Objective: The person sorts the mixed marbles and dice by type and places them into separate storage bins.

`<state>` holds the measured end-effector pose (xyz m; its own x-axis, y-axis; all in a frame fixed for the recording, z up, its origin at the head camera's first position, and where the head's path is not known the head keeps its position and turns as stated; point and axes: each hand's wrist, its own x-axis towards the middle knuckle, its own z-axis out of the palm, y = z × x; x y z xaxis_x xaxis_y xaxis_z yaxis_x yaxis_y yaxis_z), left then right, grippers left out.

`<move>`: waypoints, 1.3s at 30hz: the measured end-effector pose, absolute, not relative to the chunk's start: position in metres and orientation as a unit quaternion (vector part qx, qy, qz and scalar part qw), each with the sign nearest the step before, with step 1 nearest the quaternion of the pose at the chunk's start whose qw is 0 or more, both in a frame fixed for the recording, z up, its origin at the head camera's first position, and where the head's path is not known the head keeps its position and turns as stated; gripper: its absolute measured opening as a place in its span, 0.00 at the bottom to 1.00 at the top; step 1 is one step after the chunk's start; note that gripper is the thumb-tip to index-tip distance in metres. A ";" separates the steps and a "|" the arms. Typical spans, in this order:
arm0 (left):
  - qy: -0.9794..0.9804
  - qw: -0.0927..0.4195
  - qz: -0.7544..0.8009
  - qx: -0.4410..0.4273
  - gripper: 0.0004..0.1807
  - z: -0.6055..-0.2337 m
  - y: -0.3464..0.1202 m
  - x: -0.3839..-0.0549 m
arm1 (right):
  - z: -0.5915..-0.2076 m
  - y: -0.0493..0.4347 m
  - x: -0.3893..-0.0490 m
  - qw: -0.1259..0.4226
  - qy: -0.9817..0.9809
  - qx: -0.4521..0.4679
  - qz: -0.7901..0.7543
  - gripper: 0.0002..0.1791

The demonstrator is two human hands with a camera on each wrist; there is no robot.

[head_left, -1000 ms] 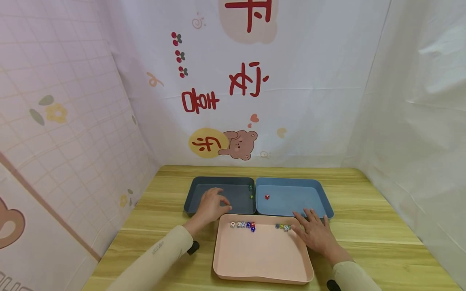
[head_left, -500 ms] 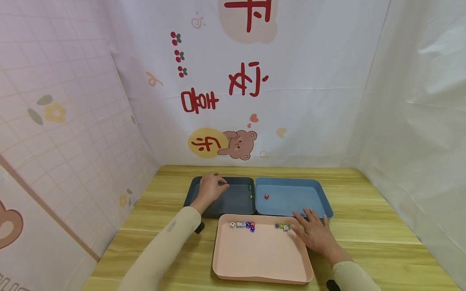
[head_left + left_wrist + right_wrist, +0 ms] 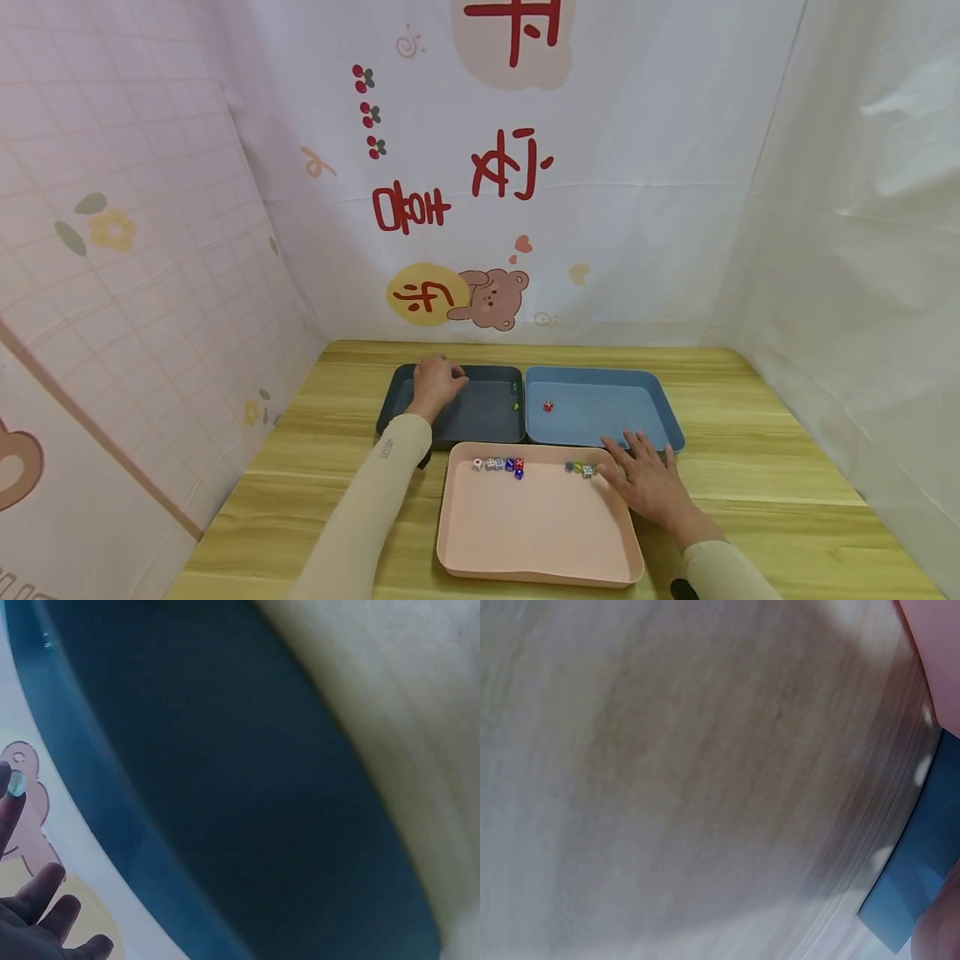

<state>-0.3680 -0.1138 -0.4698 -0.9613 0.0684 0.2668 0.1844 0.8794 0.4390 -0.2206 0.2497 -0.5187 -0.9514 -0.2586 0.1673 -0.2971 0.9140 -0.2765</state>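
In the head view my left hand (image 3: 437, 390) is over the left half of the dark blue-grey tray (image 3: 483, 417). The left wrist view shows its thumb and a finger pinching a small clear, greenish glass marble (image 3: 16, 784); the other fingers are loosely bent. My right hand (image 3: 651, 485), fingers spread, rests at the upper right corner of the pink tray (image 3: 536, 537), its fingertips by the near rim of the blue tray (image 3: 607, 404). Beside its thumb, a white die (image 3: 588, 472) and a few small marbles (image 3: 573, 467) lie in the pink tray.
White dice (image 3: 491, 463), blue dice (image 3: 510, 465) and a red die (image 3: 519, 463) line the pink tray's far left side. Green marbles (image 3: 515, 389) sit at the dark tray's right end. Another red die (image 3: 548, 407) lies in the blue tray. A printed cloth (image 3: 645, 233) hangs behind.
My left hand has moved forward, from the near side of the dark tray to its far left part. The right hand has stayed in place.
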 end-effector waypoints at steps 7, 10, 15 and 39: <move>-0.966 0.094 -0.231 -0.061 0.08 -0.481 -0.114 -0.369 | -0.521 0.250 -0.221 0.068 -0.975 0.143 0.153 0.32; -0.966 0.089 -0.235 -0.060 0.08 -0.481 -0.115 -0.368 | -0.522 0.251 -0.222 0.073 -0.975 0.145 0.154 0.32; -0.968 0.087 -0.230 -0.056 0.09 -0.478 -0.117 -0.367 | -0.526 0.250 -0.224 0.093 -0.969 0.157 0.164 0.31; -0.961 0.103 -0.242 -0.082 0.10 -0.465 -0.147 -0.348 | -0.518 0.249 -0.219 0.063 -0.976 0.140 0.155 0.32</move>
<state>-0.3479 -0.1469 -0.4646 -0.9651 0.1080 0.2385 0.2081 0.8692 0.4486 -0.2189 0.2489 -0.5184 -0.9530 -0.2531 0.1667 -0.2922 0.9132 -0.2842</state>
